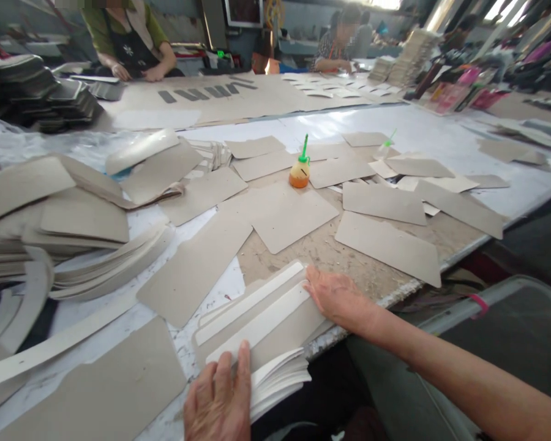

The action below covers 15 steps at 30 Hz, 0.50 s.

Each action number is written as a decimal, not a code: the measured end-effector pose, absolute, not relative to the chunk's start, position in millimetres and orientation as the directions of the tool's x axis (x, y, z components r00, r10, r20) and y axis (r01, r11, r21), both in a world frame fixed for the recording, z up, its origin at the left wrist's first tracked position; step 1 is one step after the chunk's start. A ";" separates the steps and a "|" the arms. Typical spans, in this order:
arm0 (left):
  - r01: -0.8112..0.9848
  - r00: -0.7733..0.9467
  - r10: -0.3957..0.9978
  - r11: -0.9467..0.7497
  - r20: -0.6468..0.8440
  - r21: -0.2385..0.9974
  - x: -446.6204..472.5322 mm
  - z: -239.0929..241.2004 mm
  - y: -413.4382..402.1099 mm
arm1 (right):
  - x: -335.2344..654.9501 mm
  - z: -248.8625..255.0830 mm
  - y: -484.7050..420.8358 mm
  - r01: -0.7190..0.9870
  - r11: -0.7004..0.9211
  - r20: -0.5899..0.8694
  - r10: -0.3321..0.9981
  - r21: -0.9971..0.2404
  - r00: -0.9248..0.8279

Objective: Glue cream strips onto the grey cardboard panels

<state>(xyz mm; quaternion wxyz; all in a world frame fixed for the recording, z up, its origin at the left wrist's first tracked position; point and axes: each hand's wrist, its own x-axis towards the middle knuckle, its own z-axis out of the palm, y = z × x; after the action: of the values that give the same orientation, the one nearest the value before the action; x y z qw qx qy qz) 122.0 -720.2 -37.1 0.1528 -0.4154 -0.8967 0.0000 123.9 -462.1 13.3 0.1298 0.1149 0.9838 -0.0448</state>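
Observation:
Two white strips (pixel 250 306) lie lengthwise on a grey-beige board (pixel 290 324) near the table's front edge. My left hand (pixel 218 398) lies with its fingers stretched out over the near end of the lower strip. At the far end, my right hand (pixel 333 295) has its fingers closed on the strip's tip and the board's edge. Several layers of board peek out under the strips. A bundle of loose white strips (pixel 282 376) sits beside my left hand, partly overhanging the table edge.
A bottle of amber liquid with a green nozzle (pixel 300 171) stands mid-table among scattered boards (pixel 388 242). Piled boards (pixel 85 214) and curved strips (pixel 114 263) lie left. A grey bin (pixel 509 331) is at right. Across the table, a person in an apron (pixel 131 46) works.

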 end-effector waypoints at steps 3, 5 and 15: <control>0.738 -0.609 0.706 0.672 0.361 -0.068 130.1 -38.4 -707.2 | 127.1 7.8 -461.9 0.218 0.975 -0.250 0.203 -0.035 -0.947; 0.717 -0.630 0.659 0.696 0.412 -0.017 135.9 -41.6 -697.9 | 129.2 2.8 -460.5 0.217 0.976 -0.232 0.208 -0.012 -0.950; 0.696 -0.654 0.624 0.718 0.426 0.018 146.5 -55.9 -692.3 | 130.5 -5.0 -457.1 0.171 0.984 -0.189 0.176 0.042 -0.966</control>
<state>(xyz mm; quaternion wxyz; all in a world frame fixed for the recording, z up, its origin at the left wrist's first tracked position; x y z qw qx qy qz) 146.5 -692.3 -55.9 0.1993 -0.3648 -0.9050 -0.0901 130.5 -457.1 -5.0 0.0966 0.0875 0.9914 0.0129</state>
